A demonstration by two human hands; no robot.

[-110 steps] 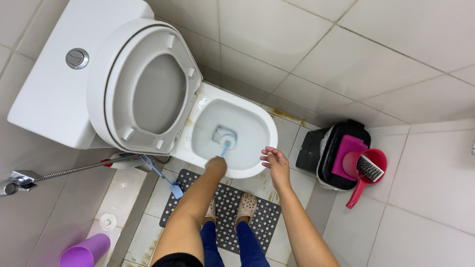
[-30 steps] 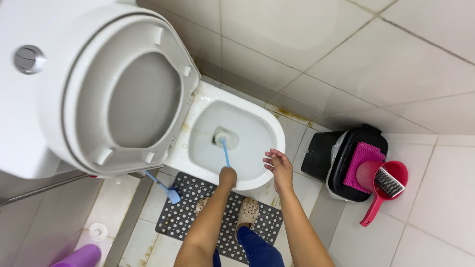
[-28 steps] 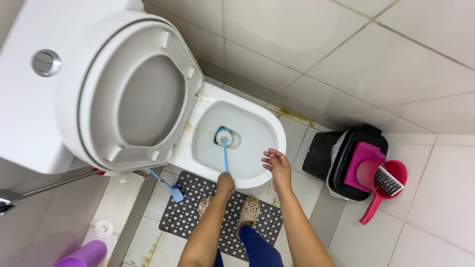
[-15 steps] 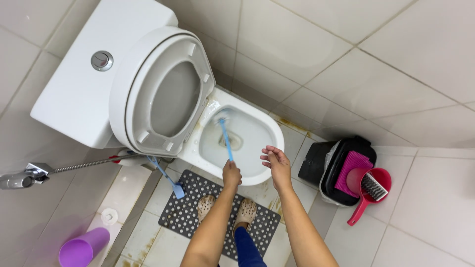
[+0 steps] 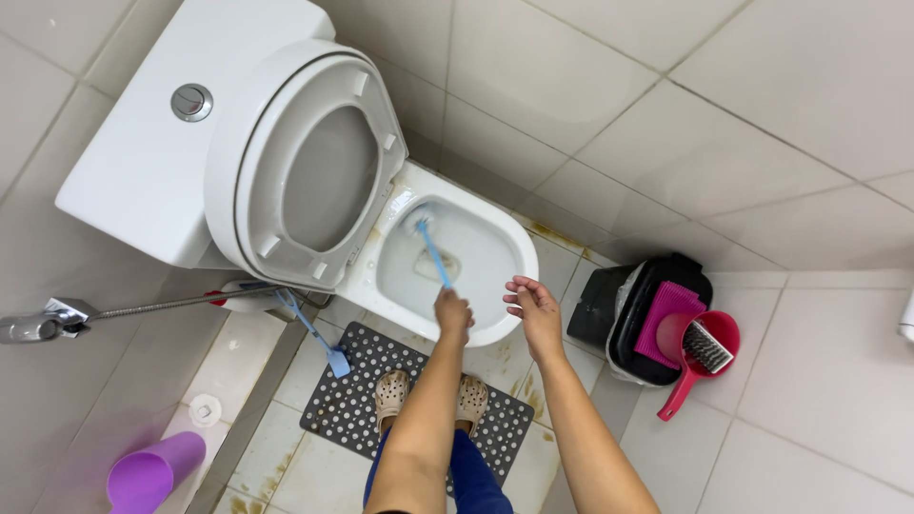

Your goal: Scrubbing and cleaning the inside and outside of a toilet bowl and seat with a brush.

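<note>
Purple cup [image 5: 152,476] at 7 o'clock on the floor, spray hose [image 5: 57,322] at 9. Toilet seat [image 5: 309,171] up against the tank. My left hand [image 5: 453,312] has its grip closed around the blue brush [image 5: 433,252] handle. Brush head has moved: half a second ago it was near bowl centre, now it is pressed at the bowl's [image 5: 495,228] 11 o'clock inner wall under the rim, so scrubbing has shifted from the water to the upper side. My right hand [image 5: 533,306] hovers open just right of the left, over the front rim, holding nothing. Black bin [image 5: 619,305] and red dustpan [image 5: 700,357] at 3 o'clock.
</note>
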